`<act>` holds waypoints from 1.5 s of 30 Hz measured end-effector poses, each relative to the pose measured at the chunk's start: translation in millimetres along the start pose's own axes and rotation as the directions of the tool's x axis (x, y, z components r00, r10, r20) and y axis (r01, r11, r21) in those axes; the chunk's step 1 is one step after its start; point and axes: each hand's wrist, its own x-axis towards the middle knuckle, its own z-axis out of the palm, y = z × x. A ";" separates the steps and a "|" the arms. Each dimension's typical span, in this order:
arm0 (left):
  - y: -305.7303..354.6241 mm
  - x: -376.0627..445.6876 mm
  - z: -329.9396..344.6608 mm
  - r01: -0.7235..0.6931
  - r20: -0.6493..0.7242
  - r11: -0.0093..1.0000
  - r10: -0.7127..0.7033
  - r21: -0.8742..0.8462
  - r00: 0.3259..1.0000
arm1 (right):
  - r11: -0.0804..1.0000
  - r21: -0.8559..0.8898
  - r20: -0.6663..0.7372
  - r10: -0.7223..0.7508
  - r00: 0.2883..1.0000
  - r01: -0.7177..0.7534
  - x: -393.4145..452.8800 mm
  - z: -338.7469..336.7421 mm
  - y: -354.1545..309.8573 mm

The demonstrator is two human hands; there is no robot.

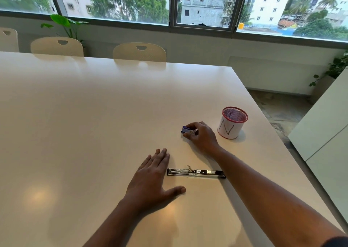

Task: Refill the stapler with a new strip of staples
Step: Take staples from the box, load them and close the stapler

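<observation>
While the stapler [195,172] lies swung fully open and flat on the white table [94,115], I note its long axis runs from 9 to 3 o'clock, chrome staple channel facing up, black end toward 3 o'clock. My left hand [152,179] rests palm down on the table at the stapler's 9 o'clock end, fingers straight and together, thumb spread toward 3 o'clock just below the stapler; I cannot tell whether the fingers touch the metal. My right hand [201,135] sits at 12 o'clock from the stapler, well apart from it, with the forearm crossing over the stapler's black end. Its fingers and thumb are curled around a small purple staple box [186,129], which sits at table level; I cannot tell whether the box is lifted off the surface. At 3 o'clock from that hand, near it, stands a red mesh pen cup [232,123] wrapped in white paper marked with an N. Cream chairs [139,51] line the far table edge at 12 o'clock, under the windows [113,2].
</observation>
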 end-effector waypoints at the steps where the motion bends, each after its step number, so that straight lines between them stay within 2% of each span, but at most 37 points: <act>1: -0.2 -0.6 0.3 -0.002 -0.014 1.000 0.002 -0.014 1.000 | 1.000 0.002 -0.001 -0.019 1.000 0.019 -5.4 -4.0 -0.7; 4: -3.8 0.8 0.5 -0.008 -0.033 0.997 0.006 -0.079 0.999 | 0.998 0.034 -0.004 -0.060 0.998 0.060 -23.7 -21.7 -5.7; 7: -7.4 1.2 -6.8 0.002 -0.067 0.959 -0.022 -0.284 0.997 | 0.990 0.123 -0.028 -0.069 0.997 0.072 -46.4 -44.4 -16.6; 10: -5.3 -4.4 -12.8 -0.061 -0.250 0.865 -0.076 -0.497 0.965 | 0.973 0.213 -0.057 -0.080 0.995 0.091 -74.5 -64.5 -34.7; 12: 3.3 -10.9 -11.1 -0.086 -0.385 0.788 -0.199 -0.610 0.901 | 0.961 0.254 -0.060 -0.097 0.993 0.110 -96.9 -72.0 -46.4; 13: 11.4 -16.1 -10.2 -0.072 -0.383 0.710 -0.289 -0.700 0.877 | 0.954 0.276 -0.065 -0.101 0.993 0.116 -109.0 -74.4 -49.9; 15: 25.8 -27.5 -8.3 -0.065 -0.289 0.498 -0.387 -0.865 0.876 | 0.944 0.305 -0.083 -0.108 0.991 0.128 -132.5 -76.2 -53.7; 16: 30.8 -33.5 -7.2 -0.077 -0.244 0.404 -0.382 -0.912 0.892 | 0.942 0.309 -0.086 -0.112 0.990 0.133 -142.9 -75.6 -55.5; 18: 45.9 -45.3 -5.3 -0.067 -0.162 0.280 -0.333 -0.958 0.929 | 0.945 0.298 -0.076 -0.114 0.991 0.132 -163.3 -74.6 -57.1; 22: 66.1 -55.6 0.4 0.014 -0.013 0.101 -0.260 -0.995 0.965 | 0.957 0.244 -0.039 -0.151 0.988 0.156 -187.7 -69.8 -60.4; 26: 68.0 -59.4 1.8 0.091 0.091 -0.011 -0.201 -0.996 0.975 | 0.956 0.265 -0.025 -0.127 0.992 0.129 -199.6 -66.5 -58.5; 31: 66.3 -62.8 2.4 0.157 0.165 -0.082 -0.115 -0.984 0.979 | 0.938 0.337 0.009 -0.087 0.996 0.079 -212.6 -61.1 -53.8; 38: 66.4 -64.5 3.9 0.149 0.159 -0.063 -0.201 -0.987 0.967 | 0.852 0.522 0.023 0.036 0.999 -0.043 -226.1 -56.1 -52.4; 45: 75.7 -65.2 8.3 0.104 0.076 0.087 -0.273 -0.991 0.959 | 0.714 0.676 -0.011 0.257 0.966 -0.183 -243.3 -49.2 -49.8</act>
